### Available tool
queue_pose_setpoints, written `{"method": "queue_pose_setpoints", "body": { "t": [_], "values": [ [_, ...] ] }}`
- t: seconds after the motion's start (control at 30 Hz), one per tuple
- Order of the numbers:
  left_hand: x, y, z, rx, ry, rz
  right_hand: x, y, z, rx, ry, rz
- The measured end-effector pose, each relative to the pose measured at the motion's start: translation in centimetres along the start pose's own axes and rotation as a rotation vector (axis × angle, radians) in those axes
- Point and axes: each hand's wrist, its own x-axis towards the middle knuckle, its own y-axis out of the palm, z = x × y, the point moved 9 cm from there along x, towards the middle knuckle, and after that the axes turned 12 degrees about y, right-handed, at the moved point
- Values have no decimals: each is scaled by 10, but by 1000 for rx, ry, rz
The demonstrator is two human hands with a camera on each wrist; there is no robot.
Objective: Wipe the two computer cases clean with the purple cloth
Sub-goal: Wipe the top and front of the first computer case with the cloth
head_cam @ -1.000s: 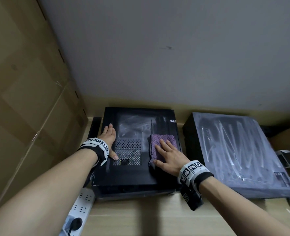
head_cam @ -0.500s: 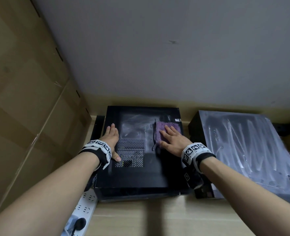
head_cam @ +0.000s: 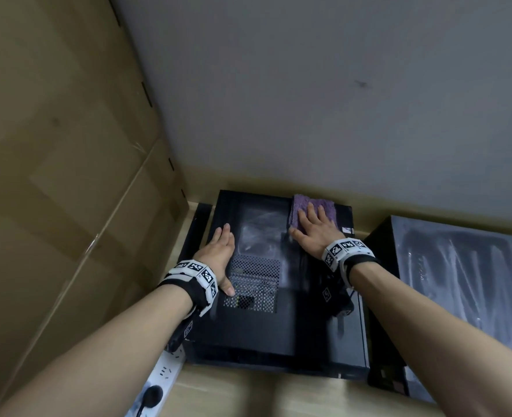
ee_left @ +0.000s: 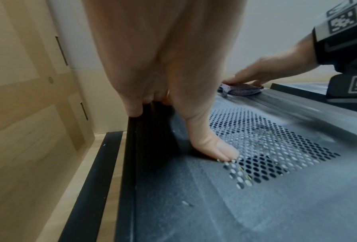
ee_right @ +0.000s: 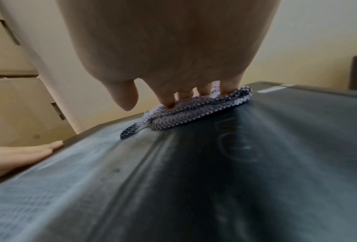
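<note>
Two computer cases lie flat on the wooden surface. The left black case (head_cam: 260, 335) has a perforated vent (head_cam: 253, 284) and a dusty panel. The folded purple cloth (head_cam: 328, 210) sits at its far right corner, and my right hand (head_cam: 311, 230) presses it down with flat fingers (ee_right: 168, 101). My left hand (head_cam: 221, 251) rests flat on the case's left edge, thumb (ee_left: 217, 147) beside the vent (ee_left: 266, 147). The cloth (ee_right: 194, 111) (ee_left: 239, 89) looks grey-violet in the wrist views. The right case (head_cam: 471, 281) is grey with dust streaks.
Tall cardboard boxes (head_cam: 53, 176) stand close on the left. A grey wall (head_cam: 308, 100) rises just behind the cases. A white power strip (head_cam: 164, 374) with a black plug lies at the left case's front corner. A black strip (head_cam: 194, 233) lies between the boxes and the case.
My right hand has slid the cloth away from me, from the case's middle right to its far right corner. The left hand has stayed on the left edge.
</note>
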Motion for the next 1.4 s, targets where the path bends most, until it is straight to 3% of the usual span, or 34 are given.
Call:
{"method": "queue_pose_setpoints", "body": {
  "t": [0.37,0.63,0.83,1.17,1.4],
  "values": [
    [2,-2,-2,16,12,-32,6,10,109,-38,-162,47],
    [4,-1,-2,19,4,-34,5,15,135,-109,-211,15],
    [0,0,-4,16,-7,-5,-7,17,104,-54,-195,-29],
    [-5,-3,-5,-19,-1,-14,-29,11,-48,32,53,24],
    [-9,2,7,-64,61,-64,-28,14,-36,28,122,57]
  ]
}}
